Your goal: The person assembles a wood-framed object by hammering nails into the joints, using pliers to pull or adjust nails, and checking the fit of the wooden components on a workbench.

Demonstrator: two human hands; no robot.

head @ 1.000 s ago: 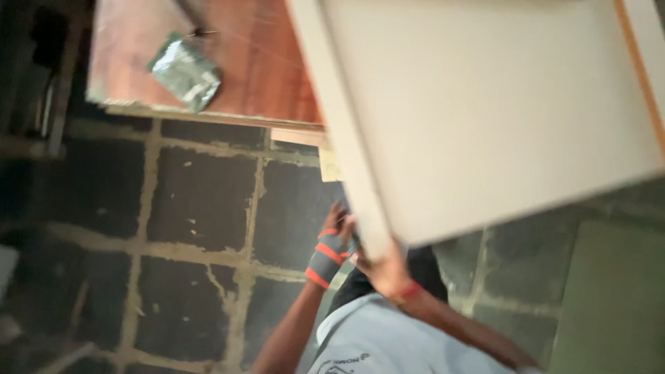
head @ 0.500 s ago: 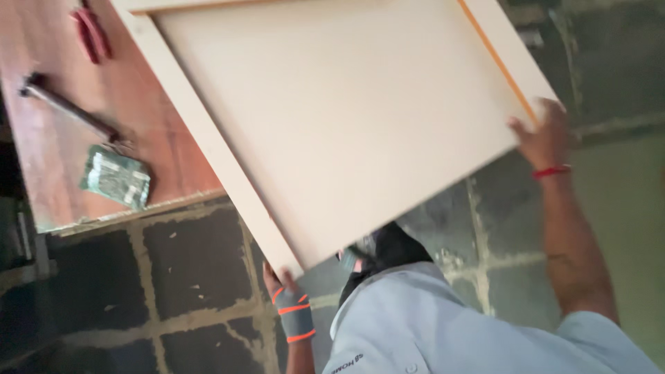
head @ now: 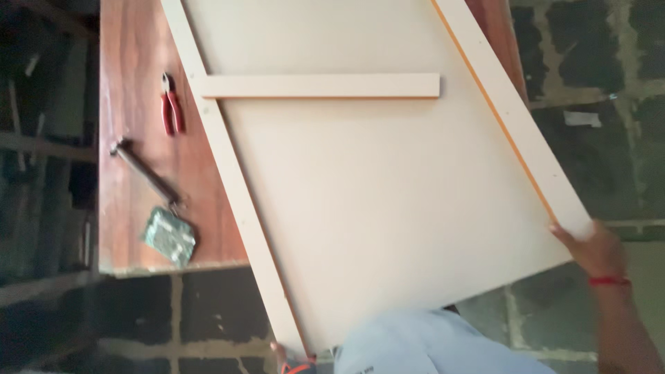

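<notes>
We are carrying one large pale panel (head: 374, 208), framed on its long sides by two raised strips, with one short crosspiece (head: 322, 86) fixed across its upper part. Its long axis runs from upper left down to lower right, tilted across the view; the upper part lies over the reddish wooden bench (head: 131, 173), the lower part overhangs the stone-block floor (head: 609, 138) toward our body. The right hand (head: 592, 246) sits at the lower right corner, fingers curled over the panel's edge and clamped on it, a red band at the wrist. The left hand (head: 294, 363) is barely in view at the bottom edge under the lower left corner, showing only a bit of orange-trimmed glove; we cannot tell how its fingers lie. Both hands are at the near end, the right one more plainly on the board. Left of the panel on the bench: one pair of red-handled pliers (head: 170, 104), one hammer (head: 145, 173), one small greenish packet (head: 170, 237).
</notes>
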